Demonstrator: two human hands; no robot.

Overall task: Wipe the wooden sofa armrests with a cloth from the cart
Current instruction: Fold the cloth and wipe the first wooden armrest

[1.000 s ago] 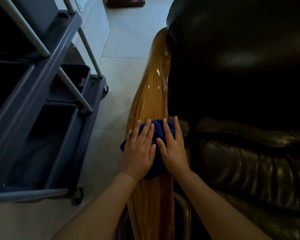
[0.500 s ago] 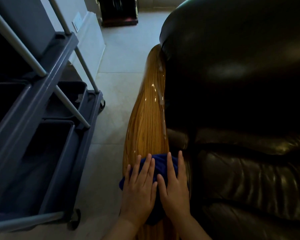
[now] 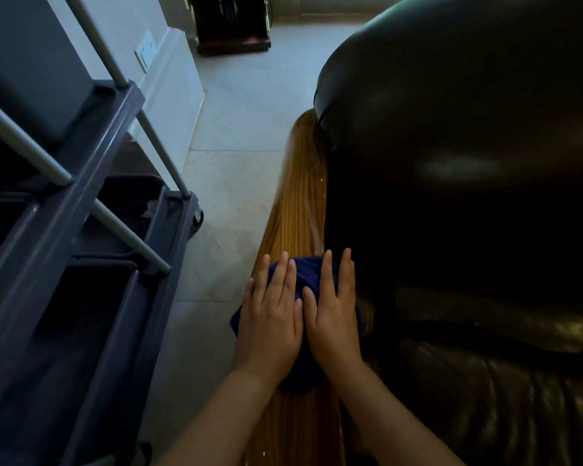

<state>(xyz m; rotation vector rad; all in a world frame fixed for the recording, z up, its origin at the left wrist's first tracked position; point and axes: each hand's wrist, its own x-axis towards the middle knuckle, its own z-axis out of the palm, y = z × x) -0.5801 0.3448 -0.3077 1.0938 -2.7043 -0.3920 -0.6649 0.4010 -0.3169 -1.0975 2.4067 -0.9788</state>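
A glossy wooden armrest [image 3: 298, 203] runs away from me along the left side of a dark leather sofa [image 3: 468, 163]. A dark blue cloth [image 3: 305, 270] lies across the armrest. My left hand [image 3: 270, 317] and my right hand [image 3: 334, 314] press flat on the cloth side by side, fingers pointing away from me. Most of the cloth is hidden under my palms; its edges show in front of the fingertips, at the left and near my wrists.
A dark grey cleaning cart [image 3: 81, 247] with bins and metal bars stands at the left, close to the armrest. Pale floor tiles [image 3: 236, 163] lie between them. A dark low cabinet [image 3: 231, 25] stands at the far wall.
Both hands with the cloth first slid back toward me along the armrest, then moved forward again. The camera view tilted up, showing more of the far floor.
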